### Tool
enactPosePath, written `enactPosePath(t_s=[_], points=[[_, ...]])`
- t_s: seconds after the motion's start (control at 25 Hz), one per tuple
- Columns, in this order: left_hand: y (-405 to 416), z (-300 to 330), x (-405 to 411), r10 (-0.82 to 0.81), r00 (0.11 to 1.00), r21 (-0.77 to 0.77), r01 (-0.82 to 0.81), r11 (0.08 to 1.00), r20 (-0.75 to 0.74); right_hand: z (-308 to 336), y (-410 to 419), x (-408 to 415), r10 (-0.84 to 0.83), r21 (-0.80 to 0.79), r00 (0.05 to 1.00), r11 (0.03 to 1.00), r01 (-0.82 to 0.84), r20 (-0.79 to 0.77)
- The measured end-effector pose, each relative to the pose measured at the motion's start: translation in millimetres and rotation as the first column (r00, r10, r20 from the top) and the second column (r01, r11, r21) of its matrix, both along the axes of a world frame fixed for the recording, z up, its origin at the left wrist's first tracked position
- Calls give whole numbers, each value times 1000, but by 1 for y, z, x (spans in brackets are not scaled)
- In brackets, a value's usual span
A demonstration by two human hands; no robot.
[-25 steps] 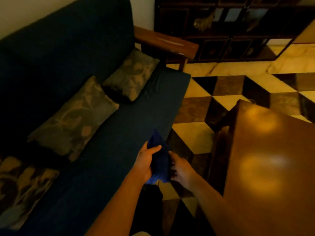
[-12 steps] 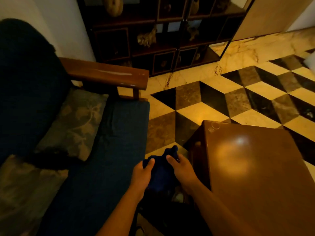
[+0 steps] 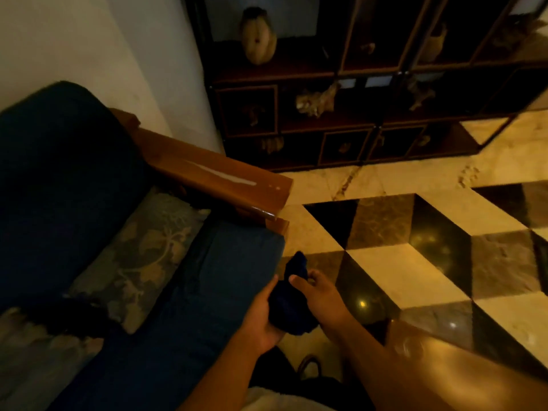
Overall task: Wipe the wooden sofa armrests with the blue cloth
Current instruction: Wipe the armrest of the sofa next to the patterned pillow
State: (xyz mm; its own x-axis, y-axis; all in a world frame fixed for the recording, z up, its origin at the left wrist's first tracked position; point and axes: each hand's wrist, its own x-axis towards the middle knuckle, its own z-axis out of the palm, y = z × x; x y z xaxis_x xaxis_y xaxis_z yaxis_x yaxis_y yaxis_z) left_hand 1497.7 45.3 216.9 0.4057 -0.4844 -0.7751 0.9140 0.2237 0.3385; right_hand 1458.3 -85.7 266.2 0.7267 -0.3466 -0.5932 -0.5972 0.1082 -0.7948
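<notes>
A dim room lit warm yellow, with a checkered stone floor (image 3: 385, 262) under you and a blue sofa (image 3: 207, 292) along your left side. Nearest you, both hands are together on the blue cloth (image 3: 292, 307): your left hand (image 3: 262, 318) cups it from below and the side, your right hand (image 3: 318, 295) closes on it from the other side, thumb across the top. The cloth is bunched into a dark wad, held in the air over the floor just off the seat's front corner. You are not wiping yet; this looks like the carry and the gathering of the cloth into a pad.

Beyond the seat and a patterned cushion (image 3: 142, 256), the wooden armrest (image 3: 213, 179) runs away from you, with a pale streak on its top. It is well apart from the cloth. Next, you likely need to reach forward and left, lay the cloth flat on the top face and draw it along the length. Behind stands a dark shelf unit (image 3: 355, 114).
</notes>
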Motion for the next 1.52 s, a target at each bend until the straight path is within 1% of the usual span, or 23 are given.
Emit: enactPosePath(t_s=[0.12,0.24,0.32,0.4,0.48,0.52,0.6,0.72,0.76,0.84,0.88,0.92,0.96,1.0,1.08,1.12,1.16,1.24,1.28,1.36,1.44,1.48,1.52], points=[[-20,-17,47,106,991,149,-118,982,83,-8,-46,63,120,-95,993,988,-120,-6],[-41,-38,106,124,972,333,-186,924,198,-42,-84,130,300,-248,949,916,-316,-100],[-59,-51,143,55,969,432,-159,888,242,-70,-105,172,338,-302,917,870,-390,-211],[-79,-61,177,3,959,463,-139,876,283,-92,-122,211,333,-279,888,862,-423,-317],[-96,-62,212,0,937,479,-179,859,350,-100,-134,257,322,-291,864,847,-446,-386],[-101,-60,230,20,928,491,-214,844,371,-101,-137,280,329,-307,865,837,-452,-379],[-108,-51,264,83,912,482,-287,828,402,-104,-144,323,347,-365,893,822,-437,-287],[-123,-64,293,171,904,538,-375,755,392,-120,-157,370,314,-442,931,820,-365,-185],[-130,-75,295,147,918,601,-357,715,369,-131,-161,378,317,-522,934,775,-356,-165],[-148,-106,295,148,944,759,-325,564,294,-168,-161,391,436,-737,879,525,-425,-196],[-154,-121,296,184,945,819,-327,471,272,-186,-156,393,531,-773,809,393,-499,-253],[-155,-134,296,233,940,859,-325,395,249,-200,-149,391,606,-759,722,283,-587,-333],[-156,-142,297,304,925,875,-331,352,227,-209,-141,390,649,-731,645,195,-654,-403],[-156,-147,298,388,896,877,-352,327,216,-214,-135,393,666,-714,595,132,-688,-450],[-151,-152,310,506,839,880,-380,285,198,-220,-128,411,684,-713,550,61,-698,-480],[-146,-155,320,561,808,881,-388,271,183,-222,-127,429,713,-711,531,63,-700,-459],[-140,-159,333,633,757,873,-408,267,160,-226,-125,455,754,-681,514,122,-722,-409],[-123,-167,352,759,644,823,-478,307,91,-234,-108,518,837,-477,471,305,-825,-280],[-114,-171,359,796,603,800,-507,321,62,-238,-91,553,859,-374,456,354,-857,-233],[-101,-180,362,817,575,789,-522,324,44,-241,-49,617,866,-258,464,413,-873,-184],[-97,-183,355,826,561,771,-551,318,61,-236,-27,646,849,-129,517,504,-854,-110],[-98,-183,353,831,552,754,-577,314,76,-231,-34,646,851,-144,518,504,-851,-80],[-98,-181,350,844,529,740,-602,300,88,-228,-49,630,867,-209,494,471,-857,-71]])
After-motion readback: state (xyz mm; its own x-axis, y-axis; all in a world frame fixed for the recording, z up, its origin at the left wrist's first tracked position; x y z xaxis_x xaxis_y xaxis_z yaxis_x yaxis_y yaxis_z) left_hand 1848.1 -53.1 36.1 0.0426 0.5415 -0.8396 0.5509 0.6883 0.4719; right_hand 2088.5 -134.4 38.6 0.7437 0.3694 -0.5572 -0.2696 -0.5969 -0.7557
